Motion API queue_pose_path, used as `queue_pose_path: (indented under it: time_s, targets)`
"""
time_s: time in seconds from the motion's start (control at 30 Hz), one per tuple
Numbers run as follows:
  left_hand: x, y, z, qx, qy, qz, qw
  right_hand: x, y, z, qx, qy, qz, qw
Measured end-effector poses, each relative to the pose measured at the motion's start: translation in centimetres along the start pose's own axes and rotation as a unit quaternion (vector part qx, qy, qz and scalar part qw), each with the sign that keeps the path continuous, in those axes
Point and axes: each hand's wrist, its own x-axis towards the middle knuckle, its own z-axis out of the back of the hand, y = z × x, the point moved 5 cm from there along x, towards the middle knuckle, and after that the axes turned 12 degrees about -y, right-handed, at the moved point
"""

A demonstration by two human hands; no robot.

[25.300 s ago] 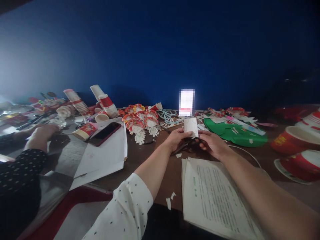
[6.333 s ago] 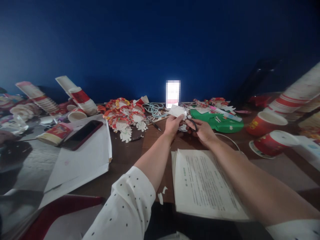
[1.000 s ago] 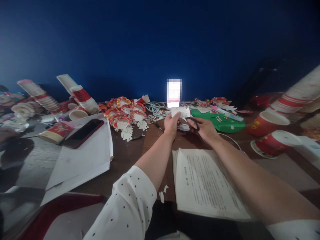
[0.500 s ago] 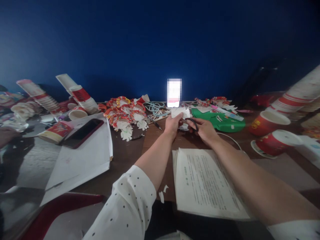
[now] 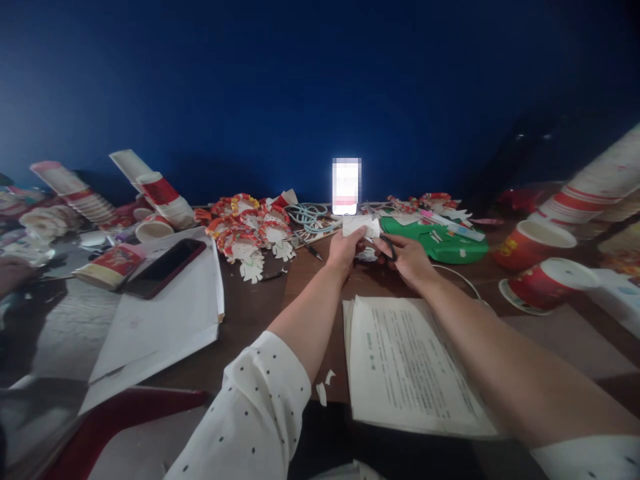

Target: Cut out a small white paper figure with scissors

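My left hand (image 5: pixel 345 250) is closed on a small white piece of paper (image 5: pixel 355 224), thumb on top, at the middle of the table. Right beside it, my right hand (image 5: pixel 409 259) has its fingers wrapped round dark-handled scissors (image 5: pixel 391 249). The scissors meet the right end of the paper; their blades are mostly hidden. Behind the hands a lit phone (image 5: pixel 346 187) stands upright. In front of them lies a stack of printed sheets (image 5: pixel 410 367). Small white paper scraps (image 5: pixel 322 393) lie to its left.
Red-and-white paper cut-outs (image 5: pixel 245 227) and a coiled cable (image 5: pixel 307 219) lie behind my left hand. A green sheet (image 5: pixel 450 250) lies at right, near red paper cups (image 5: pixel 550 283). A dark phone (image 5: pixel 165 268) rests on white sheets at left. Another person's hand (image 5: pixel 14 273) shows at the left edge.
The scissors have tilted slightly in my right hand, close against the paper's right end. My left hand keeps its hold on the paper. The whole view has shifted a little.
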Motion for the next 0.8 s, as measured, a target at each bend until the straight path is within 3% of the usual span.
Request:
queue_pose_path:
  time_s: [0.8]
  targets:
    - [-0.28, -0.31, 0.00, -0.013, -0.012, 0.010, 1.000, 0.17, -0.34, -0.18, 0.028, 0.006, -0.004, 1.000]
